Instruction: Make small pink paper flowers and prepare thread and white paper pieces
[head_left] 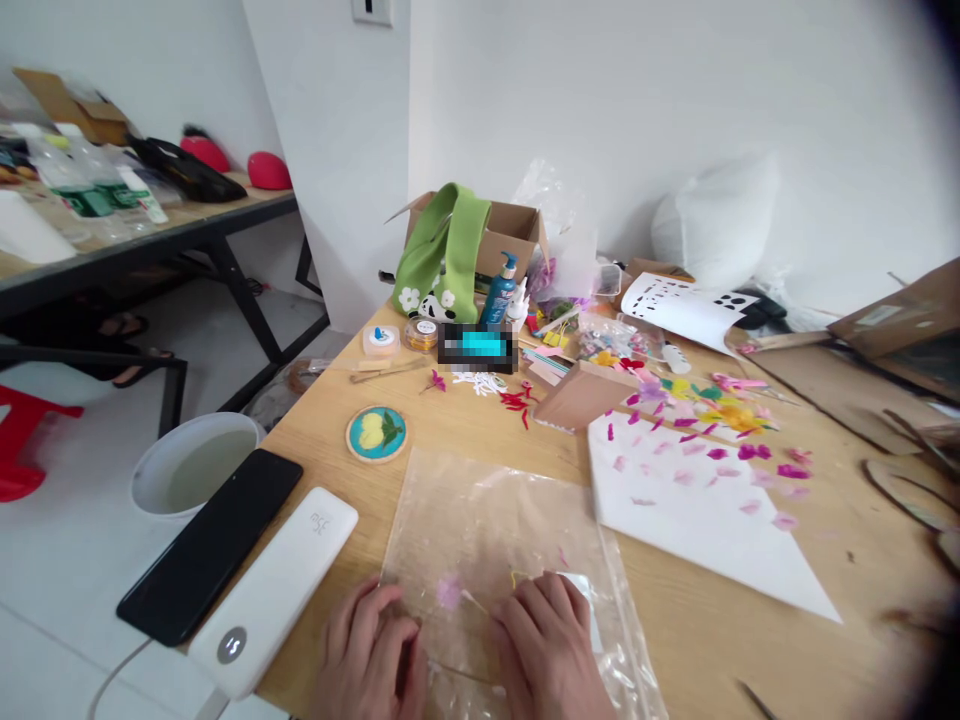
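A clear plastic bag (510, 490) lies flat in front of me on the wooden table, under both hands. My left hand (375, 650) is at its left edge with the fingers curled; what they hold, if anything, is hidden. My right hand (551, 640) rests on the bag, fingers bent down and closed, their tips out of sight. Between the hands is a pale purple flower (449, 592), a thin pale strand running from it towards my right fingers. A whitish flat piece (585, 600) shows partly behind my right hand.
Pink and magenta petals (684, 475) lie across a white sheet (720, 545) on the right. At left are a black phone (214, 545) and a white power bank (277, 590). A round flower plaque (376, 433), a blue pump bottle (500, 292) and a green bag (442, 250) stand farther back.
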